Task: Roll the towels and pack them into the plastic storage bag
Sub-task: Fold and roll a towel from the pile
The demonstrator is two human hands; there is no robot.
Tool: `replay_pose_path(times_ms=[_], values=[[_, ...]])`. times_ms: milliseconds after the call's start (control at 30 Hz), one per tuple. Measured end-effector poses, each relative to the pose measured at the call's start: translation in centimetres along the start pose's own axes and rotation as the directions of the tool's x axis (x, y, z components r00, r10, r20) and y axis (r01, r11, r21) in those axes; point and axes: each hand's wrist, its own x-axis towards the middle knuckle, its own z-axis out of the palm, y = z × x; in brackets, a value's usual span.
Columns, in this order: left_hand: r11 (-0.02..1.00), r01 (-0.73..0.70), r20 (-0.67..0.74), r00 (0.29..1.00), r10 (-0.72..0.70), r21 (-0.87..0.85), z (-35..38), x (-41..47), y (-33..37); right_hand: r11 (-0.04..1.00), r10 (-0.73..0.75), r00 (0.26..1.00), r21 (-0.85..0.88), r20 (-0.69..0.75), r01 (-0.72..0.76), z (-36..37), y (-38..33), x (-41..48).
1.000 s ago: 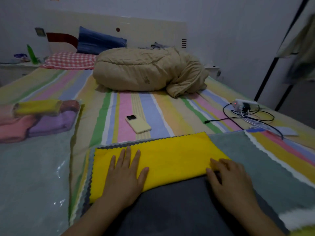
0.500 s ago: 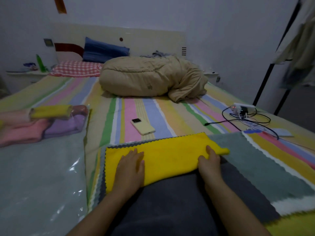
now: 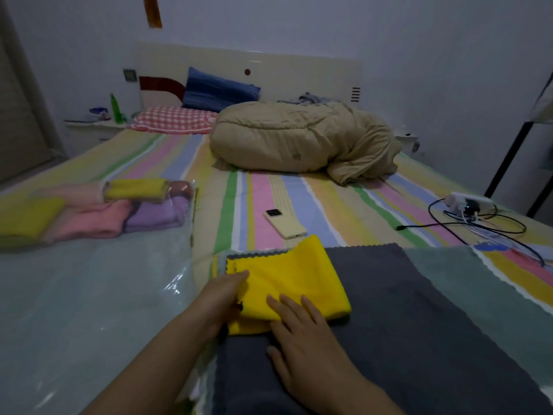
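One yellow towel (image 3: 287, 283), folded over on itself, lies on a dark grey towel (image 3: 404, 310) spread on the bed (image 3: 329, 199). The left hand (image 3: 218, 301) pinches its left edge with curled fingers, thumb on top. The right hand (image 3: 299, 330) rests flat on its near edge, fingers straight and gripping nothing. Left of the fingers lies the plastic storage bag (image 3: 89, 295), with rolled towels (image 3: 119, 211) at its far end. Beyond the fingers lies a pale yellow phone (image 3: 285, 224).
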Motion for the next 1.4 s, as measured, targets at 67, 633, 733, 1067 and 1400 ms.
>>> replay_pose_path(times_ms=[67, 633, 733, 1067, 1400], values=[[0.983, -0.113, -0.045, 0.992, 0.121, 0.141, 0.3, -0.4, -0.1, 0.999, -0.026, 1.0, 0.02, 0.0, 0.026, -0.3, 0.2, -0.2], [0.793, -0.308, -0.063, 0.916, 0.397, 0.525, -1.4, 0.7, 0.4, 0.896, 0.397, 0.876, 0.091, 0.272, -0.434, -0.9, 4.9, 1.5], [0.504, -0.29, -0.073, 0.809, 0.583, 0.814, -0.3, -0.3, 0.7, 0.852, 0.438, 0.872, 0.207, 0.219, -0.48, -0.7, 5.2, 1.9], [-0.187, -0.447, 0.48, 0.743, 0.467, 0.875, 4.9, 2.7, -3.6, -0.124, 0.735, 0.491, 0.804, 0.468, -0.582, -3.3, 6.6, 2.0], [0.206, -0.635, 0.392, 0.666, 0.635, 0.745, 4.6, 3.7, -4.1, 0.169, 0.888, 0.459, 0.899, 0.039, -0.404, -1.2, 0.7, 2.3]])
